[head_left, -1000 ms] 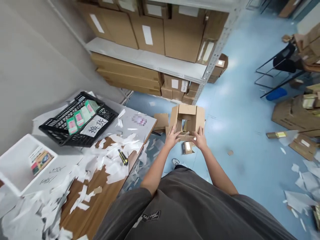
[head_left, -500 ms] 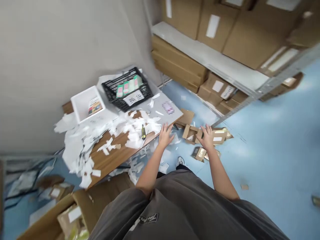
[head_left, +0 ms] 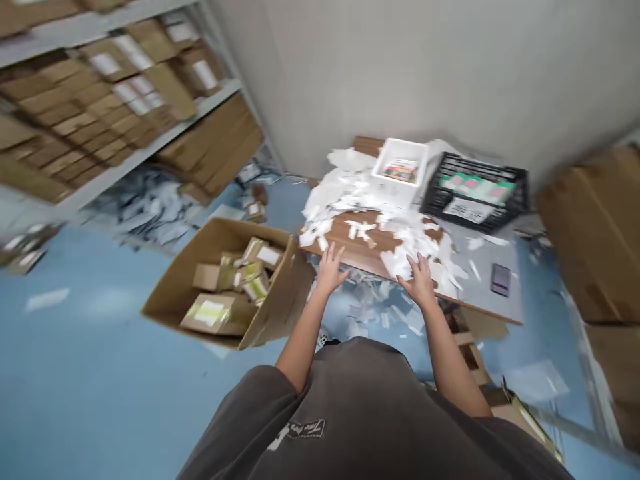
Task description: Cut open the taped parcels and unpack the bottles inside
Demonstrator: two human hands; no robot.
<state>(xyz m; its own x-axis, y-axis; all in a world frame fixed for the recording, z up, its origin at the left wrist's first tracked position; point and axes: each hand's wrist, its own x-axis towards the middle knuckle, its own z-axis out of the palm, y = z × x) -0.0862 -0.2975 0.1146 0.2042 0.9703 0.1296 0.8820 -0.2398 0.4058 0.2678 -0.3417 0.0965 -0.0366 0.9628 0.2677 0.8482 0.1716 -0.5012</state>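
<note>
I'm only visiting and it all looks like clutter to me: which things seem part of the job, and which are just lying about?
Likely in use, judged by nearness:
table and large carton, close to the empty left hand
paper scraps, close to the empty right hand

Apparently just lying about:
purple phone
black crate
white bin

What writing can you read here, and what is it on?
"Time": patch on the dark shirt; its remaining letters are blurred.
Sign on the black crate: too blurred to read.
Labels on boxes in the carton and on the shelf: too blurred.
Printed item in the white bin: too small.
</note>
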